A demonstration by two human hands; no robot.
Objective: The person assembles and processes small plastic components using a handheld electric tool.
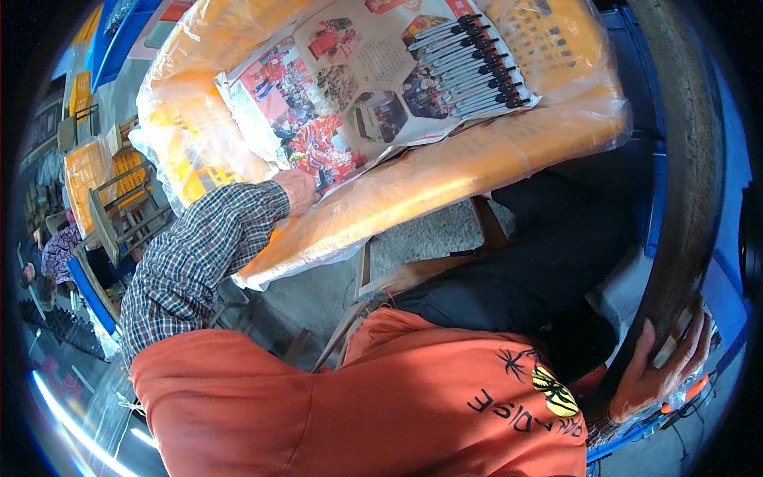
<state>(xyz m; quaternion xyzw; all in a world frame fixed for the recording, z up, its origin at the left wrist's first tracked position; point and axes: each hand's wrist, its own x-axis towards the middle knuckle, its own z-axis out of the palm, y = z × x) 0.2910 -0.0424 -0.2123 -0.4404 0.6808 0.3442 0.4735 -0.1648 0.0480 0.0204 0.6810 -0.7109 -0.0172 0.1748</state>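
Note:
My left hand (298, 191) rests with curled fingers at the near left edge of a printed sheet (373, 67) covered in photos. Its fingertips are partly hidden, so whether it pinches the sheet is unclear. The sheet lies in an orange plastic crate (445, 171) wrapped in clear film. On the sheet's right part, slim pen-like pieces (477, 67) with pale shafts and black ends lie side by side in a row. Far to the right, my right hand (664, 374) is beside a dark curved bar (687, 175), its thumb and fingers bent around something pale that I cannot make out.
A blue surface (731, 262) borders the dark bar. Wooden chair parts (485, 226) stand under the crate. More orange crates (91, 179), a wooden frame (119, 211) and another person (60, 250) are at the left. An orange-handled thing (687, 393) lies below my right hand.

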